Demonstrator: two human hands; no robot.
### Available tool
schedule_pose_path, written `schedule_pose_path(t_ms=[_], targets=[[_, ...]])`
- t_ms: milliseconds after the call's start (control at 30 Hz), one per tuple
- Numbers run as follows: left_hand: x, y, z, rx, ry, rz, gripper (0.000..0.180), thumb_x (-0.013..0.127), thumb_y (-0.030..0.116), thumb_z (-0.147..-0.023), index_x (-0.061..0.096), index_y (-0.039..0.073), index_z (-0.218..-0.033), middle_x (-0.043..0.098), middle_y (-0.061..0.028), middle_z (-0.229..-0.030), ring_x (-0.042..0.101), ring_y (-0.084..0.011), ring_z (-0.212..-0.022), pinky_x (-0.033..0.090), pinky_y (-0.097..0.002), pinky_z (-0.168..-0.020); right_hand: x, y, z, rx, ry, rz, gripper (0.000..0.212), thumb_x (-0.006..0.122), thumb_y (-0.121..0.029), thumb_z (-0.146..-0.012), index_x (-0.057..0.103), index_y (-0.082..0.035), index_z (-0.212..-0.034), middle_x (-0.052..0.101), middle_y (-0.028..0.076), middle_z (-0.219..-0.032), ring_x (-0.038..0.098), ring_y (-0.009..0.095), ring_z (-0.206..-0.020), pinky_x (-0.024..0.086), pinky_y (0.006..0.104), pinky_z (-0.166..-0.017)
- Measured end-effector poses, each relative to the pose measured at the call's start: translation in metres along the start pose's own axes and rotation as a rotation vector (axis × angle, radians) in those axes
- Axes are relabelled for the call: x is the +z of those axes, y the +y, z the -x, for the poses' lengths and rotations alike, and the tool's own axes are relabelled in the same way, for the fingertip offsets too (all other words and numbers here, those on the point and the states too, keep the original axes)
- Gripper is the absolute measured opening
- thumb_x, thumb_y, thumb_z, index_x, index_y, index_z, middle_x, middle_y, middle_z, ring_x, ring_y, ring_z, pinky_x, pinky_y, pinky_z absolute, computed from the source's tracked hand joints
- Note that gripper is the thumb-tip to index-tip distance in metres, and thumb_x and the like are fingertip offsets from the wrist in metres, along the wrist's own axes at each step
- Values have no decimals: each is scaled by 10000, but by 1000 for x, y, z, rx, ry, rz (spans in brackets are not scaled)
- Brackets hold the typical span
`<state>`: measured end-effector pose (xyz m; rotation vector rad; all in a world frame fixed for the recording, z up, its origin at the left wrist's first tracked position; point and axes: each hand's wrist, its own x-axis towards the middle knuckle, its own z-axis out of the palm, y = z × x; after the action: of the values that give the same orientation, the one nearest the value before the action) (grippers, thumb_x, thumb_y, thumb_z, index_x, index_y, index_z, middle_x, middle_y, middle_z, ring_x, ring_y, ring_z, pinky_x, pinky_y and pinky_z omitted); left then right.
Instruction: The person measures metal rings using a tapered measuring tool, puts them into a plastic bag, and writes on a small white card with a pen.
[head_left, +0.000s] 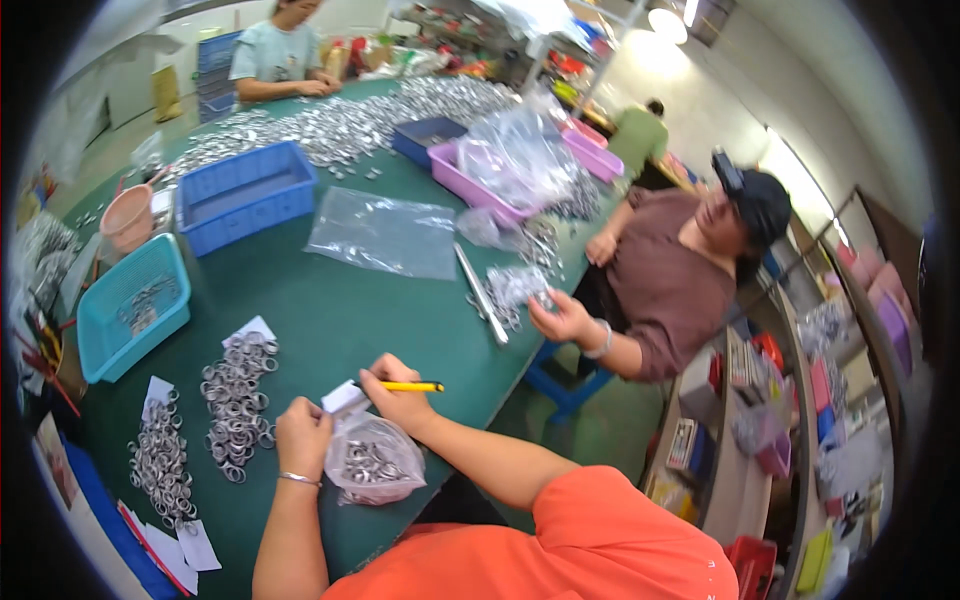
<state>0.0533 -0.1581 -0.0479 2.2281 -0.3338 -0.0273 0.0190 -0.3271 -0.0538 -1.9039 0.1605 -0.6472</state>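
Note:
My right hand (398, 396) is closed round a yellow pen (412, 386) with a dark end. Its fingers also meet a small white paper slip (342, 399) at the mouth of a clear plastic bag (410, 490). Silver rings (372, 462) lie inside this bag, which rests near the table edge in front of me. On the bag's left side, my left hand (303, 438) is closed with its fingertips pinching the bag's rim. Left of it spread two heaps of rings, one nearer (238, 405) and one farther left (160, 460), each with white paper slips.
The green table (300, 300) carries a flat clear bag (382, 232), a blue tray (245, 195), a teal basket (135, 310), a pink tray (470, 190) and a metal rod (480, 293). A co-worker (670, 270) handles pieces at the right edge; another person (285, 55) works behind a large silver pile (340, 125).

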Motion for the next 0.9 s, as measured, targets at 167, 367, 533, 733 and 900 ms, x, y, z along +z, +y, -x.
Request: schedule_pose_path(t_ms=[167, 367, 533, 733, 900], targets=[[5, 7, -3, -12, -44, -8, 156, 688, 82, -686, 567, -17, -687, 616, -160, -612, 620, -287, -550, 483, -354, -548, -12, -5, 0, 76, -1, -89, 195, 611, -132, -817, 489, -12, -725, 543, 105, -589, 531, 173, -515, 417, 310, -489], [2, 7, 2, -85, -35, 4, 155, 692, 61, -695, 561, -21, -691, 608, -126, -586, 604, -206, -516, 472, -317, -529, -11, -6, 2, 76, -24, -131, 179, 603, -121, -819, 487, -17, -731, 542, 103, -582, 535, 182, -511, 418, 315, -488], [2, 5, 2, -99, -31, -19, 155, 687, 60, -698, 557, -25, -691, 608, -124, -589, 597, -197, -509, 471, -313, -522, -14, -10, 0, 116, -41, -145, 182, 604, -127, -820, 489, -15, -734, 548, 109, -587, 547, 192, -517, 423, 320, -492], [4, -3, 0, -127, -44, 43, 161, 684, 62, -704, 547, -21, -686, 599, -107, -581, 581, -170, -498, 462, -296, -510, -11, -6, -1, 115, -34, -199, 186, 609, -112, -825, 488, -10, -727, 534, 80, -581, 511, 136, -519, 406, 291, -483], [4, -4, 0, -112, -71, 26, 160, 674, 16, -744, 524, -12, -696, 574, -51, -575, 530, -84, -497, 421, -234, -461, -14, -8, -2, 111, -37, -237, 183, 610, -86, -830, 485, -7, -722, 525, 47, -579, 477, 72, -522, 385, 256, -465]])
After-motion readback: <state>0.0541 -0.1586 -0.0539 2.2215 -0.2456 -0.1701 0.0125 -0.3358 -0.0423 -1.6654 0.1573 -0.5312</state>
